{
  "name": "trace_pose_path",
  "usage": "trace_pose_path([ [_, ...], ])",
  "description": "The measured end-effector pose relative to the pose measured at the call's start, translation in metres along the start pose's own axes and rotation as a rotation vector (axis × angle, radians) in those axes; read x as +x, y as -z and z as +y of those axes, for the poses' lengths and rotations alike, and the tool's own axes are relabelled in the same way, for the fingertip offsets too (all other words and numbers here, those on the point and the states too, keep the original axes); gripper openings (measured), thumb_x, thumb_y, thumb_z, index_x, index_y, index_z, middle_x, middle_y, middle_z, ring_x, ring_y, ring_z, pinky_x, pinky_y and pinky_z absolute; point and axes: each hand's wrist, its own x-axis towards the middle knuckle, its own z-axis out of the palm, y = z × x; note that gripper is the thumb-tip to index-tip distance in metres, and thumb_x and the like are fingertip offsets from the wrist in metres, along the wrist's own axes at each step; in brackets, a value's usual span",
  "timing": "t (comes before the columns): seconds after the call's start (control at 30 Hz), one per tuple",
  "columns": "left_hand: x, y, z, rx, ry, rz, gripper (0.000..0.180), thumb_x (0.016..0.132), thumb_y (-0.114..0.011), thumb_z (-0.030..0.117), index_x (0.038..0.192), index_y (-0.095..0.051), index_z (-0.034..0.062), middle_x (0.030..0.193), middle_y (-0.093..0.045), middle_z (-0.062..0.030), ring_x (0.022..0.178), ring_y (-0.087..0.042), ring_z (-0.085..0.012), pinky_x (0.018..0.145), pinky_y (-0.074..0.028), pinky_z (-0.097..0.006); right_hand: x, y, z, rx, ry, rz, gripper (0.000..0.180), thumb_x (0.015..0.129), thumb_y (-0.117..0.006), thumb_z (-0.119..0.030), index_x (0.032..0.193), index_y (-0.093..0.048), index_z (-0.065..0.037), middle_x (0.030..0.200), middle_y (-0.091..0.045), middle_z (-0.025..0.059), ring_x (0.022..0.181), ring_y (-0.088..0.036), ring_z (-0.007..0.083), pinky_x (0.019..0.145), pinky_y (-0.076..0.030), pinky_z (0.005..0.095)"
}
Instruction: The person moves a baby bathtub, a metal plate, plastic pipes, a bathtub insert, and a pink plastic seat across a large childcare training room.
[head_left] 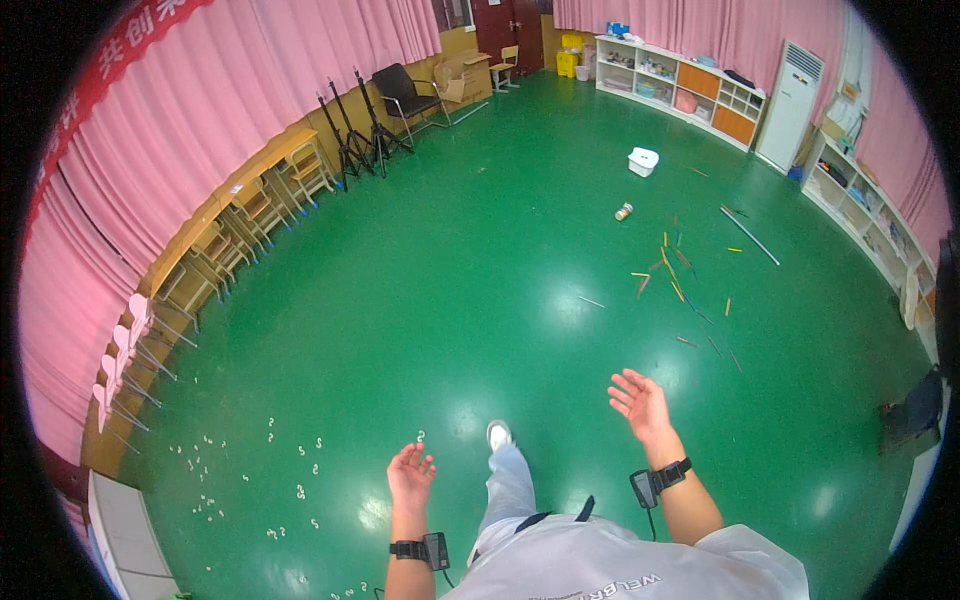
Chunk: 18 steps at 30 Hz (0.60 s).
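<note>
My left hand point(410, 478) is held out above the green floor with its fingers loosely curled and apart, and nothing is in it. Just beyond its fingertips, a small white curved piece point(421, 436) lies on the floor. Several more white S-shaped pieces point(300, 491) are scattered to the left. My right hand point(640, 403), palm turned inward and fingers spread, hangs in the air without holding anything. Beyond it, several coloured sticks point(668, 262) are strewn on the floor, with a white tub point(643, 162) and a small jar lying on its side point(624, 212) farther off.
A long pale rod point(750, 235) lies at the right. Wooden chairs point(258, 205), pink-backed chairs point(118, 355) and black tripods point(380, 135) line the left wall. White shelves point(690, 98) stand at the back, more shelves point(870, 210) at the right. My white shoe point(498, 434) is on the floor.
</note>
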Motion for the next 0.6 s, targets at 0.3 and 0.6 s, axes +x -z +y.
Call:
trace_pose_path([
  [0.3,0.295,-0.198,0.066,-0.056,0.16,-0.094,0.019,0.082,-0.048,0.024,0.091,-0.059,0.0114,0.096,-0.061,-0.002,0.081,-0.055,-0.0223,0.07,-0.044,-0.035,0.25,-0.068,-0.059,0.236,-0.044,0.239,0.042,0.085,-0.044,-0.027,0.119,-0.046,-0.005,0.122,-0.052,0.0142,0.101,-0.054,0.0275,0.086,-0.044,0.0399],
  [0.6,0.543,-0.431,0.13,0.224,0.188,-0.203,0.02,0.085,-0.044,0.024,0.092,-0.057,0.0109,0.097,-0.061,-0.0032,0.081,-0.054,-0.0219,0.07,-0.044,-0.035,0.485,-0.117,-0.15,0.298,0.098,0.346,0.039,0.085,-0.043,-0.029,0.115,-0.049,-0.005,0.12,-0.053,0.0141,0.1,-0.055,0.0288,0.085,-0.044,0.0402],
])
